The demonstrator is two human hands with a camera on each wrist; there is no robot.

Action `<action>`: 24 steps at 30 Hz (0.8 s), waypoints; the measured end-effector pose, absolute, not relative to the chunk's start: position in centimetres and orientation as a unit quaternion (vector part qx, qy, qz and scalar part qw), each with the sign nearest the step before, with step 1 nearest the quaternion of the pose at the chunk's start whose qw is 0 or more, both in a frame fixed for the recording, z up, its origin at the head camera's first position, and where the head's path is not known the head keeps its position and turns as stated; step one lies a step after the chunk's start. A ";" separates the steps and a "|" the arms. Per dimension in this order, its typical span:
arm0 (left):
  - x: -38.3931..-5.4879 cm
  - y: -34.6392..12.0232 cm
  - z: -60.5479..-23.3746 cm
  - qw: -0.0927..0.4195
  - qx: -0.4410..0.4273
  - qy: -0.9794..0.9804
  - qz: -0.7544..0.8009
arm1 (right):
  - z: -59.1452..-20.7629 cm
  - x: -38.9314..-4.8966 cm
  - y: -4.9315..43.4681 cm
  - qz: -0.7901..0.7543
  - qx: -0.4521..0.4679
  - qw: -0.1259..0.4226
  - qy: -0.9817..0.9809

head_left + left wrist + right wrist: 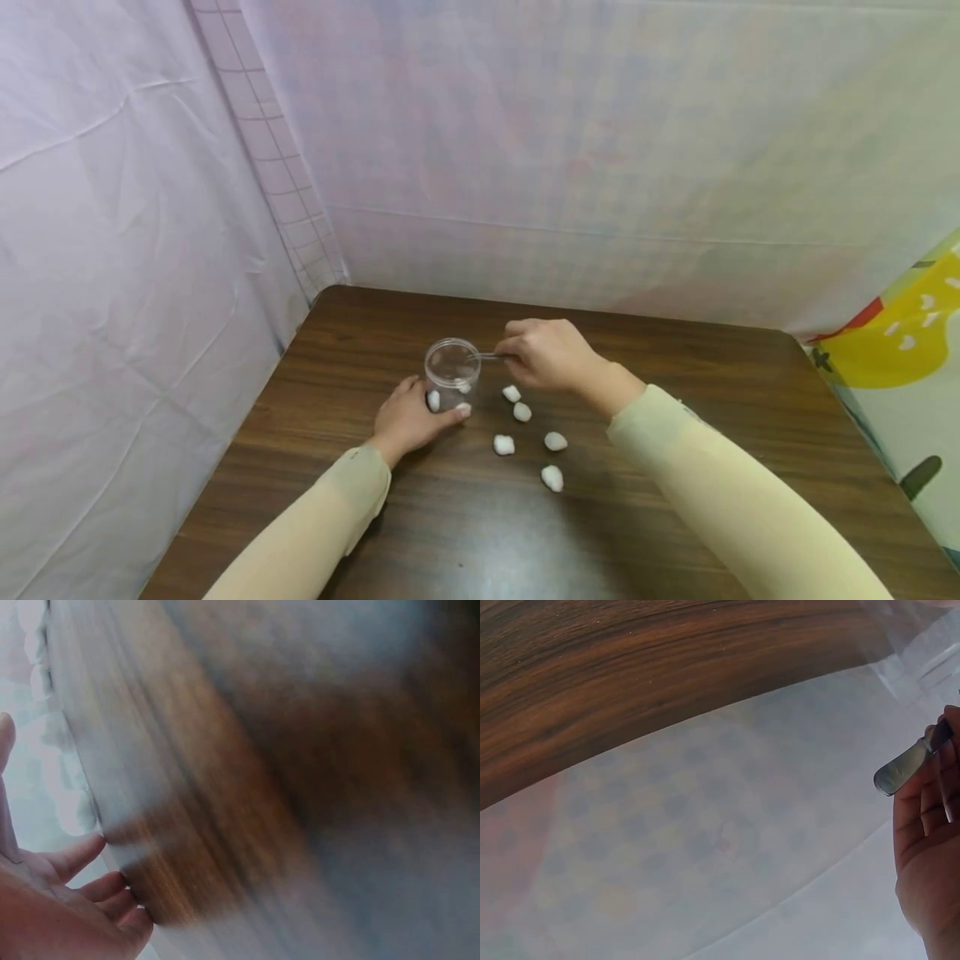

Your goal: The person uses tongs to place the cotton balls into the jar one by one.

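Observation:
In the head view a clear plastic jar (452,360) stands upright with its mouth uncovered and several white cotton balls (433,401) inside. My left hand (414,418) holds it low down, the thumb across its front and the fingers on its left side. Slim metal tweezers (904,766) are pinched in my right hand (547,354), which is just right of the jar. Their thin tips reach over the jar's rim, and the rounded back end shows in the right wrist view. Several more cotton balls, among them one nearer me (552,478), lie loose right of the jar.
The brown wood-grain table (637,517) bears all of this. White cloth sheeting (562,150) hangs behind its far edge and along the left. At the right edge of the view is a cloth with a yellow print (888,346).

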State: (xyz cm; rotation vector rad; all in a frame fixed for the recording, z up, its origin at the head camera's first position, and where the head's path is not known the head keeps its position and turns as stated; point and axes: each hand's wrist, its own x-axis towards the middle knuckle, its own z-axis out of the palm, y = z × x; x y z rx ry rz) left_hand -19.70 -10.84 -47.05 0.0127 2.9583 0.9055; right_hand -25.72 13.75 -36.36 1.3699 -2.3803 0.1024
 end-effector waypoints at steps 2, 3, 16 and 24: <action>-19.6 -10.8 -47.1 0.025 0.004 0.956 0.293 | -36.3 -25.5 14.4 0.044 0.483 0.199 -0.851; -19.7 -10.7 -47.1 0.024 0.005 0.956 0.293 | -36.3 -25.3 14.9 0.049 0.480 0.200 -0.852; -19.8 -10.3 -47.2 0.020 0.016 0.958 0.287 | -39.6 -21.9 23.8 0.058 0.422 0.162 -0.890; -19.7 -10.7 -47.3 0.017 0.007 0.957 0.290 | -42.2 -19.5 26.5 0.069 0.410 0.138 -0.899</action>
